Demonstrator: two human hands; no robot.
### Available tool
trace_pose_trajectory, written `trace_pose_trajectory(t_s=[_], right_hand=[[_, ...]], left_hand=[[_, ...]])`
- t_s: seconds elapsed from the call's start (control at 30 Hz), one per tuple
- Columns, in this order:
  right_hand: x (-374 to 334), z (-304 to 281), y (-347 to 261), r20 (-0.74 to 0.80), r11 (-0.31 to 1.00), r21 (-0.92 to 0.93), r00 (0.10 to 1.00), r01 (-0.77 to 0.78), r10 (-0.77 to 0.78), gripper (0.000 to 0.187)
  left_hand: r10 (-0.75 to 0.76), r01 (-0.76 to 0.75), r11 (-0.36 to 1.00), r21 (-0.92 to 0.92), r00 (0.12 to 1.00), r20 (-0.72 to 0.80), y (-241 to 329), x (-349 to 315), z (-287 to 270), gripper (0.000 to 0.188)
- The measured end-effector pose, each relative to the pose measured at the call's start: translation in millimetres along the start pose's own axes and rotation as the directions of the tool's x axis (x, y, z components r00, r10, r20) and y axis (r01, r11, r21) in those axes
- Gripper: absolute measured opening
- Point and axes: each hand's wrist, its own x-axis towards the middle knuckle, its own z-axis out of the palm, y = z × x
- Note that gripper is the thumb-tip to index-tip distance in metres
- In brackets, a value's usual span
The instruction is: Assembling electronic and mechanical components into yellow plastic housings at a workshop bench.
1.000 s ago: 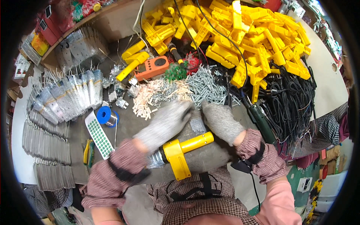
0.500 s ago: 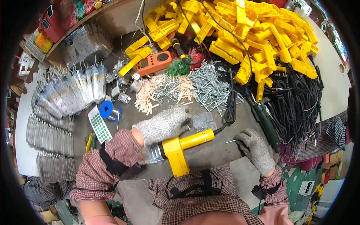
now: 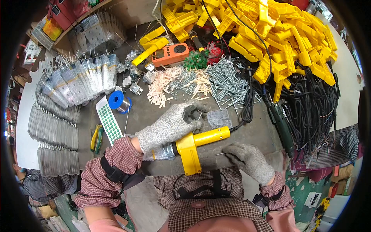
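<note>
1. Two gloved hands work at the near edge of our bench. Our left hand (image 3: 170,125) lies over a yellow tool (image 3: 195,145), fingers curled down onto the top of it where the body meets the handle, pressing rather than gripping all the way round.
2. Our right hand (image 3: 247,156), at about four o'clock from the tool, pinches a thin metal screw (image 3: 220,153) between thumb and fingertips, its tip aimed toward the tool's handle.
3. The tool lies flat just in front of our chest: a silvery metal end toward nine o'clock, a broad yellow foot toward six, and a rounded handle toward two o'clock, where a black cord (image 3: 245,112) leaves it.
4. We judge the tool rigid and fairly weighty at its metal end; the hard plastic looks smooth, so the thick middle above the foot seems the steadiest hold.
5. The screw is small, stiff and light, easily dropped in knit gloves; a pinch near its head suits it best.
6. At twelve o'clock lie a heap of loose screws (image 3: 228,79) and pale plastic pegs (image 3: 162,87); beyond them, a pile of yellow plastic parts (image 3: 278,34).
</note>
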Motion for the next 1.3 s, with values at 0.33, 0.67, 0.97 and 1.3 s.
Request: trace_pose_trajectory(t_s=[0.33, 0.67, 0.97, 1.3], right_hand=[[42, 11, -26, 0.02, 0.952, -0.276, 0.991, 0.132, -0.131, 0.033], [56, 19, -7, 0.067, 0.89, -0.251, 0.924, 0.38, -0.376, 0.036], [61, 18, -17, 0.192, 0.902, -0.257, 0.933, 0.347, -0.305, 0.027], [38, -7, 19, -0.37, 0.986, -0.152, 0.921, 0.066, -0.119, 0.03]], left_hand=[[0.308, -0.357, 0.914, 0.19, 0.919, 0.247, -11, -2, 5, 0.037], [0.298, -0.354, 0.731, 0.584, 0.935, 0.193, 1, -9, 19, 0.044], [0.443, -0.408, 0.749, 0.523, 0.894, 0.063, -15, -21, 18, 0.026], [0.316, -0.223, 0.656, 0.721, 0.949, 0.006, -7, -27, 17, 0.038]])
